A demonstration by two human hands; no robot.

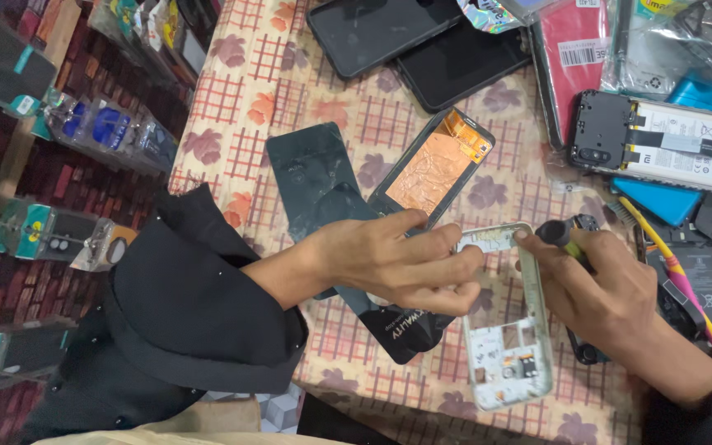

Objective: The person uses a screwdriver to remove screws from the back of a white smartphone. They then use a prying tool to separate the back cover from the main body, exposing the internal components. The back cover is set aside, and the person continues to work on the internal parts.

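Observation:
My left hand (pixel 401 259) pinches the upper end of a silver-white phone middle frame (pixel 511 346) that lies lengthwise on the tablecloth. My right hand (pixel 599 288) grips a screwdriver with a black and yellow-green handle (pixel 559 233), its tip at the frame's top edge beside my left fingers. Under my left wrist lies a dark plastic pouch (pixel 405 325). Just beyond my left hand rests a phone screen panel (pixel 434 165) face down, its copper-orange back showing.
A checked floral tablecloth (pixel 245 91) covers the table. A dark glass panel (pixel 311 173) lies left of the screen. Two black phones (pixel 377 29) sit at the top, an opened phone with a white battery (pixel 661 140) at right, and packaged accessories hang at far left.

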